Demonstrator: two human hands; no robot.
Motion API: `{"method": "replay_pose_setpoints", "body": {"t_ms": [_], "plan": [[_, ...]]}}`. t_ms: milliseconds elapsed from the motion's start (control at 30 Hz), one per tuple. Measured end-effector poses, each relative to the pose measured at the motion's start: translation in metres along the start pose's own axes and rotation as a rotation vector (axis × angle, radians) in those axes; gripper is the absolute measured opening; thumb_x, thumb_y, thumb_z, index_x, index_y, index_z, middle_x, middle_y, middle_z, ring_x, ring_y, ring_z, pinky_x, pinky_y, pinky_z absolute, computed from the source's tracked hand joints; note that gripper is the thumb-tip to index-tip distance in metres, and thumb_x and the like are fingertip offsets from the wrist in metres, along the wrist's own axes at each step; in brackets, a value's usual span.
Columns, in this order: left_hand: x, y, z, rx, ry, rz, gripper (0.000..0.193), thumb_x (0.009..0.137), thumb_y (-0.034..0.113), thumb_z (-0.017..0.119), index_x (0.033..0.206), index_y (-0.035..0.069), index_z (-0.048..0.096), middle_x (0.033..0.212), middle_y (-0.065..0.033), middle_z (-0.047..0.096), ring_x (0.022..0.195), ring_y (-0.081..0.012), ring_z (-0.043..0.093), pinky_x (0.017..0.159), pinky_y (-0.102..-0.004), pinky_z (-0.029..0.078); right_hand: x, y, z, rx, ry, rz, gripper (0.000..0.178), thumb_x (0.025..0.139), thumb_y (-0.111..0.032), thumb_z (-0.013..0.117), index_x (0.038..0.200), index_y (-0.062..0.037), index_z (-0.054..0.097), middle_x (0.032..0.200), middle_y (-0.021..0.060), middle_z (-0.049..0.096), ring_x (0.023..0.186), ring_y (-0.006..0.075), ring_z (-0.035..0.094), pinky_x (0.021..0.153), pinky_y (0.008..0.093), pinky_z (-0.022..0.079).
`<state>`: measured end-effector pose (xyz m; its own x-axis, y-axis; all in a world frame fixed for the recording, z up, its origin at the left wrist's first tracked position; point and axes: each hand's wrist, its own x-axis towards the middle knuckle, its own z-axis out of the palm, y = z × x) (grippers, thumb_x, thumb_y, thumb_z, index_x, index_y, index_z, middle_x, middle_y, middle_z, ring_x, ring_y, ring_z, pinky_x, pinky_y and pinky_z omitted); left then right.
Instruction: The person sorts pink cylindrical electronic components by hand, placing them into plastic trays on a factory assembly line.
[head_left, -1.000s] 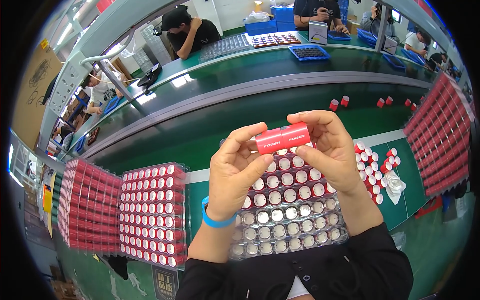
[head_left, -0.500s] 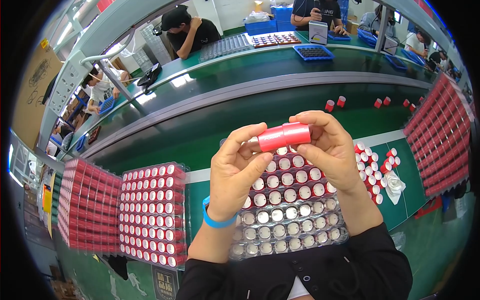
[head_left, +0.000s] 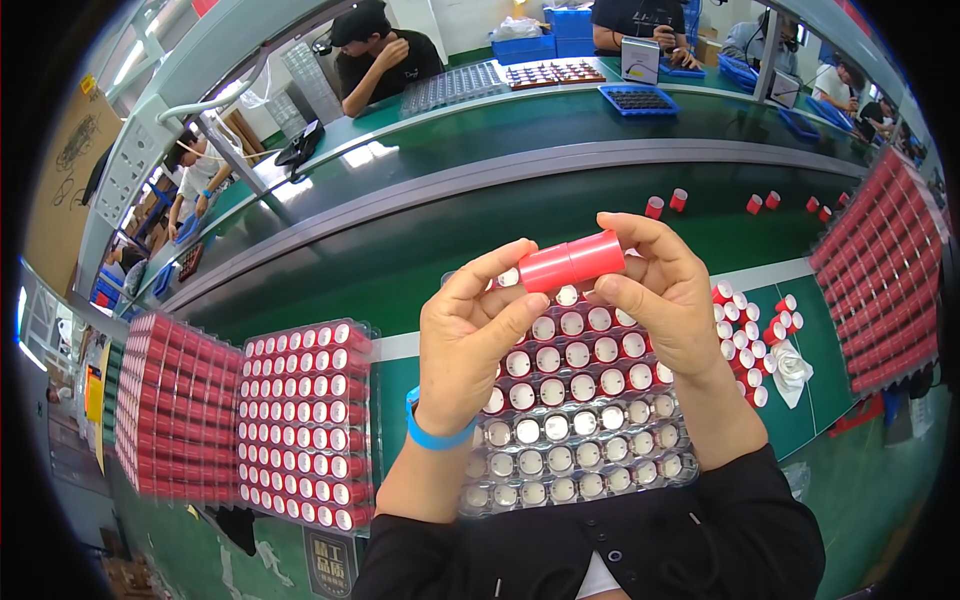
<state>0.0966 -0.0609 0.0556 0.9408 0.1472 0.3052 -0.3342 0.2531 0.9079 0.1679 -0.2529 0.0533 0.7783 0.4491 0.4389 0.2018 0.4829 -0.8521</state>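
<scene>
Red tube (head_left: 572, 263) raised slightly since the earlier frame, both hands — left hand (head_left: 470, 340), right hand (head_left: 668, 295) — grasping its ends, above clear tray (head_left: 575, 420), red caps (head_left: 745, 315) beside.

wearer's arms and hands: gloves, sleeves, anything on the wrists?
No gloves: both hands are bare, the left hand and the right hand. A blue band circles the left wrist. The black sleeves are pushed up, leaving the forearms bare. No rings or watch are visible.
</scene>
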Motion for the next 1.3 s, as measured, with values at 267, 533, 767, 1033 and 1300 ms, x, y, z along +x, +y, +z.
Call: {"method": "replay_pose_setpoints", "body": {"t_ms": [267,533,767,1033,1300], "plan": [[-0.0018,-0.0012,-0.0029,-0.035,-0.018,-0.003,0.047,0.091,-0.006,0.066,0.136,-0.007,0.051,0.122,-0.018,0.064,0.111,-0.0225,0.066,0.095,-0.0302,0.054,0.0032,0.0027,-0.0003,0.019,-0.008,0.032,0.048,0.093,0.003,0.063,0.139,0.0048,0.047,0.126,0.0147,0.059,0.106,0.0233,0.069,0.092,0.0346,0.058],[-0.0004,-0.0039,-0.0031,0.03,-0.009,0.037,0.042,0.095,-0.001,0.063,0.137,-0.001,0.055,0.11,-0.0132,0.066,0.103,-0.0184,0.066,0.092,-0.0312,0.056,0.0045,0.0074,-0.0032,-0.024,0.016,0.012,0.046,0.094,-0.001,0.065,0.138,0.0024,0.051,0.109,0.0116,0.064,0.098,0.0209,0.07,0.088,0.0319,0.059],[-0.0007,-0.0068,-0.003,0.087,-0.027,0.076,0.042,0.096,0.005,0.064,0.136,-0.003,0.054,0.113,-0.0175,0.069,0.094,-0.0221,0.072,0.083,-0.0314,0.06,0.0029,0.0064,0.0001,-0.049,0.033,0.003,0.045,0.094,-0.002,0.066,0.137,0.004,0.052,0.108,0.0116,0.065,0.098,0.0196,0.07,0.089,0.0329,0.059],[-0.0011,-0.0021,0.0022,0.146,-0.038,0.043,0.051,0.088,-0.006,0.07,0.135,-0.005,0.053,0.113,-0.0185,0.069,0.101,-0.0205,0.069,0.089,-0.0319,0.058,0.0032,0.006,-0.0014,-0.024,0.034,0.02,0.045,0.095,-0.003,0.064,0.137,0.0041,0.053,0.11,0.0108,0.065,0.099,0.0177,0.069,0.089,0.0331,0.059],[-0.0038,-0.0012,0.0022,0.284,-0.006,0.132,0.047,0.087,-0.006,0.07,0.132,-0.003,0.055,0.113,-0.0162,0.069,0.101,-0.0178,0.069,0.089,-0.0287,0.056,0.0034,0.0091,-0.0005,-0.048,0.019,0.017,0.044,0.094,-0.003,0.064,0.136,0.0041,0.054,0.11,0.0104,0.064,0.098,0.0163,0.068,0.087,0.0317,0.059]]}}
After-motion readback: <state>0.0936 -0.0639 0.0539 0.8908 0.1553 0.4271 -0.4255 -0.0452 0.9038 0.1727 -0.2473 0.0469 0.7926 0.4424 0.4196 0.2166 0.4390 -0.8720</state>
